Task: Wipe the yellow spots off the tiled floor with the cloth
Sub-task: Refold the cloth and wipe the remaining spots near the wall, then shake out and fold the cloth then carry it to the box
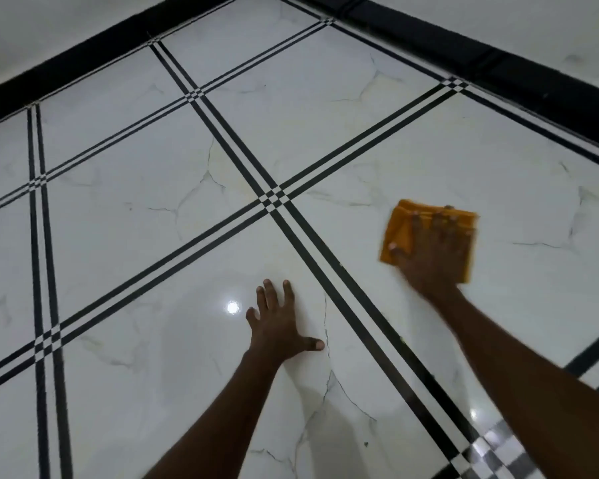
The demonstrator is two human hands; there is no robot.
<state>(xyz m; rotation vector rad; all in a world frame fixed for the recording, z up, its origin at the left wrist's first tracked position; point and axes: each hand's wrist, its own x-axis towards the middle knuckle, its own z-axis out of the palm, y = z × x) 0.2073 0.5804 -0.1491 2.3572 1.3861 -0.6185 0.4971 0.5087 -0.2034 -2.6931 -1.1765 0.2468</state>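
Observation:
An orange folded cloth (400,233) lies flat on the white marble tiled floor (153,219), right of centre. My right hand (433,254) presses down on the cloth with its fingers spread, and both look blurred. My left hand (277,323) rests flat on the tile in the lower middle, fingers apart, holding nothing. Tiny yellowish specks (402,338) sit along the black double stripe between the two hands; they are too small to make out well.
Black double stripes (274,198) cross the floor in a grid. A black skirting board (498,63) runs along the white walls at the top, meeting in a corner. A lamp's reflection (232,307) shines on the tile beside my left hand.

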